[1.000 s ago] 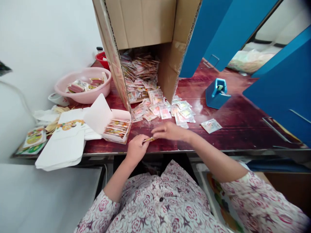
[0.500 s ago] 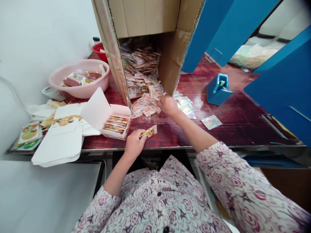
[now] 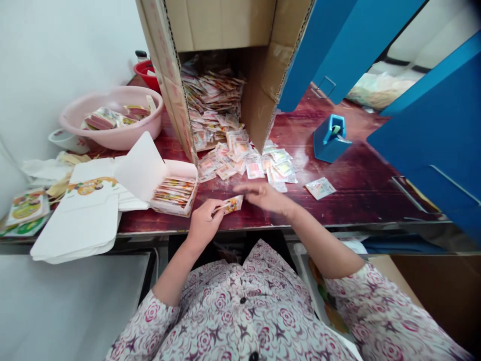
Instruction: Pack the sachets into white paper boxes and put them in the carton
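Atop dark-red table (image 3: 349, 200), pink basin (image 3: 112, 143) w/ sachets (image 3: 101, 122), white wall (image 3: 63, 65) behind.

place: packing workroom | signs: cardboard carton (image 3: 220, 25), sachets (image 3: 240, 163), tape dispenser (image 3: 328, 143)

The left hand (image 3: 205, 230) pinches a printed sachet (image 3: 233, 204) beside a white carton (image 3: 169, 209); the right hand (image 3: 265, 196) hovers open near loose sachets (image 3: 255, 169).
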A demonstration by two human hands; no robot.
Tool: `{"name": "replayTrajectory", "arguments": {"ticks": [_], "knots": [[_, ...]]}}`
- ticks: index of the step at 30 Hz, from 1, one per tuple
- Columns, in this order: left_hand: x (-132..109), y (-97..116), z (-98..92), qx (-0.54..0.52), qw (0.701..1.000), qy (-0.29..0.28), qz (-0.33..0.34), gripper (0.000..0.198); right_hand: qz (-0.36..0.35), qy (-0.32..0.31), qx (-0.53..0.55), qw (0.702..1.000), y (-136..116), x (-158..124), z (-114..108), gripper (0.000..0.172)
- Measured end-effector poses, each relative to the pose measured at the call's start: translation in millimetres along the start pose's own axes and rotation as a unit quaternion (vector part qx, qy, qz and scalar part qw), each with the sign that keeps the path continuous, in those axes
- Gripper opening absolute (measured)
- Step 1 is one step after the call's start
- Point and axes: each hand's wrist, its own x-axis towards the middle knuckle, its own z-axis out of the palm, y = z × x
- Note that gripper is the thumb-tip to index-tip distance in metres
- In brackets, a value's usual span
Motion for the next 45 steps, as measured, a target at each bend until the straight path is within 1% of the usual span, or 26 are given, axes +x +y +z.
{"name": "replayTrajectory", "arguments": {"ticks": [1, 2, 4, 6, 8, 10, 12, 14, 16, 17, 19, 21, 22, 24, 26, 27, 28, 30, 31, 33, 36, 38, 41, 43, 44, 45], "knots": [[-0.6, 0.0, 0.8, 0.012, 1.000, 0.001, -0.004, 0.023, 0.016, 0.053, -0.079, 0.995, -2.1, 8.1, -7.4, 0.033], [-1.1, 0.1, 1.3, 0.020, 1.000, -0.002, -0.010, 0.033, 0.041, 0.111, -0.165, 0.979, -3.4, 17.6, -12.9, 0.035], [-1.3, 0.5, 1.2, 0.030, 0.999, -0.016, -0.028, 0.049, 0.099, 0.182, -0.317, 0.925, -3.2, 37.4, -17.1, 0.036], [-0.8, 0.8, -0.1, 0.047, 0.997, -0.035, -0.050, 0.046, 0.139, 0.188, -0.402, 0.885, 0.5, 53.7, -14.7, 0.043], [-0.1, 1.2, -2.1, 0.067, 0.994, -0.056, -0.058, 0.029, 0.154, 0.185, -0.427, 0.872, 6.4, 63.2, -12.2, 0.038], [0.0, 1.5, -3.8, 0.078, 0.993, -0.069, -0.052, 0.014, 0.157, 0.186, -0.422, 0.873, 12.6, 65.1, -13.7, 0.035], [-0.7, 1.3, -4.4, 0.072, 0.995, -0.061, -0.035, 0.009, 0.158, 0.202, -0.385, 0.887, 16.8, 59.9, -18.0, 0.039], [-1.7, 0.7, -4.0, 0.053, 0.998, -0.035, 0.000, 0.008, 0.134, 0.236, -0.310, 0.911, 16.8, 48.3, -19.5, 0.040], [-2.2, -0.2, -3.0, 0.039, 0.998, -0.005, 0.053, 0.009, 0.071, 0.248, -0.198, 0.946, 11.5, 32.5, -14.0, 0.040], [-2.2, -0.8, -2.6, 0.041, 0.996, 0.011, 0.079, 0.009, 0.030, 0.223, -0.138, 0.965, 7.0, 24.3, -8.9, 0.040], [-1.7, -2.4, -2.0, 0.054, 0.991, 0.027, 0.118, 0.011, -0.037, 0.112, -0.032, 0.992, -4.0, 11.3, 2.5, 0.035], [-1.1, -4.4, -1.8, 0.055, 0.988, 0.007, 0.141, 0.014, -0.054, 0.000, 0.032, 0.998, -14.6, 8.7, 10.2, 0.029], [-1.1, -5.5, -1.6, 0.051, 0.987, -0.010, 0.149, 0.015, -0.049, -0.018, 0.044, 0.998, -18.7, 13.0, 11.5, 0.028], [-1.5, -7.2, -0.9, 0.049, 0.985, -0.039, 0.160, 0.021, -0.046, 0.031, 0.023, 0.998, -23.1, 33.0, 10.3, 0.031], [-2.6, -7.9, 0.5, 0.060, 0.985, -0.041, 0.159, 0.026, -0.084, 0.103, -0.058, 0.989, -22.7, 64.3, 7.8, 0.031], [-3.3, -7.7, 1.3, 0.069, 0.986, -0.035, 0.148, 0.029, -0.114, 0.109, -0.112, 0.981, -21.4, 81.6, 7.4, 0.033], [-3.9, -7.2, 2.1, 0.078, 0.988, -0.031, 0.129, 0.033, -0.142, 0.089, -0.171, 0.971, -19.8, 98.5, 8.0, 0.041], [-4.9, -5.5, 3.1, 0.097, 0.991, -0.031, 0.082, 0.046, -0.156, 0.032, -0.274, 0.949, -17.0, 127.3, 11.1, 0.055], [-5.2, -4.4, 3.1, 0.109, 0.991, -0.034, 0.062, 0.049, -0.142, 0.013, -0.309, 0.940, -16.2, 137.7, 12.7, 0.056], [-5.4, -2.7, 2.5, 0.132, 0.989, -0.042, 0.047, 0.040, -0.093, 0.024, -0.334, 0.938, -16.5, 148.6, 13.3, 0.044], [-4.7, -2.5, 1.0, 0.126, 0.989, -0.034, 0.069, 0.022, -0.055, 0.099, -0.307, 0.945, -20.3, 137.4, 6.0, 0.032], [-3.7, -4.5, 0.7, 0.107, 0.990, 0.000, 0.094, 0.021, -0.066, 0.105, -0.287, 0.950, -23.9, 113.1, -0.6, 0.026], [-2.3, -8.2, 0.9, 0.100, 0.985, 0.050, 0.130, 0.015, -0.087, 0.012, -0.272, 0.958, -29.8, 65.8, -4.9, 0.019], [-1.4, -9.3, 0.5, 0.087, 0.985, 0.040, 0.140, 0.011, -0.092, -0.084, -0.244, 0.962, -33.7, 42.1, -4.2, 0.019], [-1.0, -9.2, 0.0, 0.074, 0.987, 0.024, 0.142, 0.010, -0.087, -0.118, -0.226, 0.963, -35.4, 36.0, -3.3, 0.023], [-0.6, -8.6, -0.7, 0.059, 0.988, 0.005, 0.145, 0.010, -0.078, -0.127, -0.215, 0.965, -36.9, 34.6, -2.5, 0.031]]}}
